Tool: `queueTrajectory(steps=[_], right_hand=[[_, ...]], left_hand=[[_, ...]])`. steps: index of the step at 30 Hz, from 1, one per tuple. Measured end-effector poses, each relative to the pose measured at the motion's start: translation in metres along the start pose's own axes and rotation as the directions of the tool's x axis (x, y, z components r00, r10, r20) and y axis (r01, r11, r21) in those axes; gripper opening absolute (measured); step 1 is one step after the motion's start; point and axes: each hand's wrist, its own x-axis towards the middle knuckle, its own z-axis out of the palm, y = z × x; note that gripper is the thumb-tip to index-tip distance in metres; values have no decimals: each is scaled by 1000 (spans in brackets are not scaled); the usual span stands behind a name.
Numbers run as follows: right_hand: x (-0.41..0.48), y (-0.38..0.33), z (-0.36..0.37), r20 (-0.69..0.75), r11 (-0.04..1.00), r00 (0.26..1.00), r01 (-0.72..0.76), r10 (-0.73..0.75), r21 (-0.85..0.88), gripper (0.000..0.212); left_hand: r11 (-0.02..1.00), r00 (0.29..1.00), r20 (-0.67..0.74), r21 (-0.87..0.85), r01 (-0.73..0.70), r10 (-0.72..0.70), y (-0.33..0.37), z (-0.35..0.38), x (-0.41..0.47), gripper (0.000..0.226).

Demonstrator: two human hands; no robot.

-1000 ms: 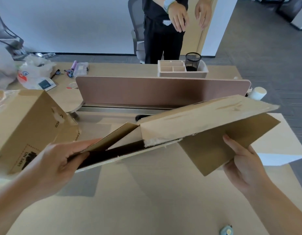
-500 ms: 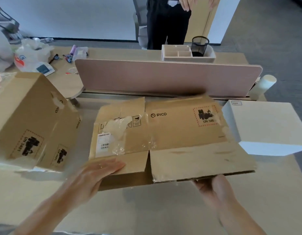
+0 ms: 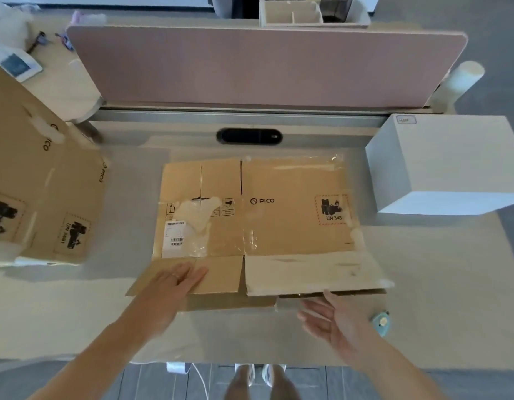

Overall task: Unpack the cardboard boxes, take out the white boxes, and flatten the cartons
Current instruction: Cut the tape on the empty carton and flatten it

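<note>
1. One carton (image 3: 255, 215) lies flattened in the middle of the desk (image 3: 437, 269), printed side up, with its near flaps spread toward the person
2. The left hand (image 3: 175, 284) rests flat on the near left flap, fingers straight, pressing it down
3. The right hand (image 3: 333, 319) is open, palm up and fingers spread, holding nothing, just at the edge of the near right flap; I cannot tell whether the thumb touches the cardboard
4. One white box (image 3: 446, 168) stands out of its carton at the right of the desk, apart from the flat carton
5. I judge this carton nearly finished; a second carton (image 3: 42, 192) at the left still stands in box shape, so unpacking and flattening it remain
6. The second carton is blurred and cut off by the left edge, and its contents are hidden
7. A small blue object (image 3: 380, 323) beside the right hand is too blurred to name
</note>
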Motion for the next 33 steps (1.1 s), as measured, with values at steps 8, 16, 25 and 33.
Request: queueTrajectory(steps=[8, 16, 25, 33], right_hand=[[19, -16, 18, 362, 66, 751, 472, -552, -879, 66], [119, -35, 5, 482, -466, 751, 262, -452, -845, 114], [128, 2, 11, 420, -398, 701, 208, -576, -893, 113], [162, -48, 22, 516, -476, 613, 246, -599, -844, 109]], left_hand=[[999, 999, 12, -33, -34, 34, 28, 16, 35, 111], [972, 980, -73, -160, 174, -188, 41, 39, 98, 130], [998, 985, -170, -59, 30, -40, 13, 39, 112, 132], [981, 918, -347, -102, 166, -191, 14, 32, 137, 106]])
